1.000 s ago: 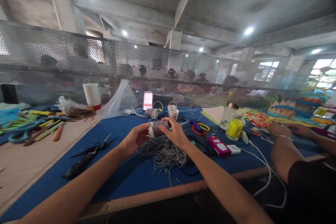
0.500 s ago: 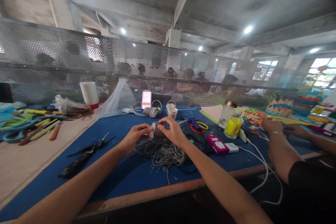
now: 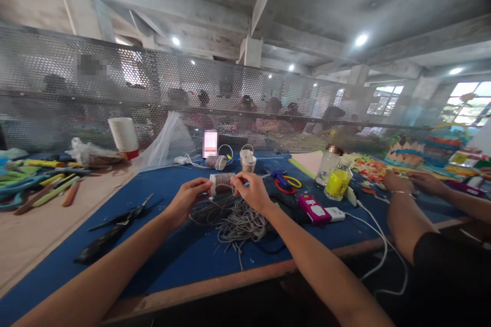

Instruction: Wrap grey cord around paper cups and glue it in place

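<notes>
Spool (image 3: 221,183) of grey-brown cord, held level above the blue mat (image 3: 180,260), pinched at one end by left hand (image 3: 186,201), at the other by right hand (image 3: 251,192). Largely wound, judging by its bulk; one loose tangle of grey cord (image 3: 240,220) lying just beneath, not yet taken up. Beyond: two more spools (image 3: 215,162), one black scissors (image 3: 115,227), one yellow bottle (image 3: 337,182), one pink device (image 3: 313,209).

Both my bare forearms reach forward and converge — my left hand (image 3: 186,199) and my right hand (image 3: 251,191) pinch opposite ends of the spool (image 3: 221,183), fingers curled, wrists slightly bent, held just above the table.
</notes>
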A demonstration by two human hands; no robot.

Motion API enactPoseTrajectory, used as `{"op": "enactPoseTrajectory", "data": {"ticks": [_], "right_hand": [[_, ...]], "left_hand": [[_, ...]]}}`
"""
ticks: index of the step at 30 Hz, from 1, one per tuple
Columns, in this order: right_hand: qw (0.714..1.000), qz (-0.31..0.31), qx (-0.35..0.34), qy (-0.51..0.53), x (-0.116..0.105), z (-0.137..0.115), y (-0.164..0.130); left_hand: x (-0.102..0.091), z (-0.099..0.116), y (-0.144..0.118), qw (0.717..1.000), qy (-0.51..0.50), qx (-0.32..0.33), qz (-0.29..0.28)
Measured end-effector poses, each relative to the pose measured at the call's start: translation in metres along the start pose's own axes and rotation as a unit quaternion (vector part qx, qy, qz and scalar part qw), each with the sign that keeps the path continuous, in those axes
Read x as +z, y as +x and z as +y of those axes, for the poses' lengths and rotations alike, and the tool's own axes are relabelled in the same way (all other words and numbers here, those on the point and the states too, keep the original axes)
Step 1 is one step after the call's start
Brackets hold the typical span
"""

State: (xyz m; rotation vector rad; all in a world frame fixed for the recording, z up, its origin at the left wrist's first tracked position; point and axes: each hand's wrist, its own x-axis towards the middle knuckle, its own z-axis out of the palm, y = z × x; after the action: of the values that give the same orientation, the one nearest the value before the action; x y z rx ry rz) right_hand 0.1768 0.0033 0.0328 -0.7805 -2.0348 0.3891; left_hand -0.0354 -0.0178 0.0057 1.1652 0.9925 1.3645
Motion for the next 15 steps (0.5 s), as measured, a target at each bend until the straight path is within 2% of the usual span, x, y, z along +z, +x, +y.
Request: {"op": "enactPoseTrajectory", "data": {"ticks": [3, 7, 8, 10, 12, 15], "right_hand": [[0.999, 0.014, -0.013, -0.042, 0.001, 0.0, -0.001], [0.987, 0.101, 0.003, -0.124, -0.008, 0.013, 0.007], [0.983, 0.107, 0.018, -0.146, -0.014, 0.019, 0.01], [0.974, 0.076, 0.058, -0.203, -0.028, 0.035, 0.017], [0.95, 0.031, 0.117, -0.289, -0.043, 0.052, 0.021], [0.879, -0.018, 0.231, -0.417, -0.061, 0.076, 0.019]], "left_hand": [[-0.001, 0.002, 0.0, 1.0, -0.017, 0.003, 0.006], [-0.003, 0.002, 0.0, 1.0, -0.011, 0.01, 0.015], [-0.003, 0.002, 0.0, 1.0, -0.01, 0.01, 0.017], [-0.004, 0.002, 0.0, 1.0, -0.011, 0.006, 0.018], [-0.004, 0.001, 0.0, 1.0, -0.016, 0.007, 0.017], [-0.005, 0.0, 0.001, 1.0, -0.019, 0.008, 0.017]]}}
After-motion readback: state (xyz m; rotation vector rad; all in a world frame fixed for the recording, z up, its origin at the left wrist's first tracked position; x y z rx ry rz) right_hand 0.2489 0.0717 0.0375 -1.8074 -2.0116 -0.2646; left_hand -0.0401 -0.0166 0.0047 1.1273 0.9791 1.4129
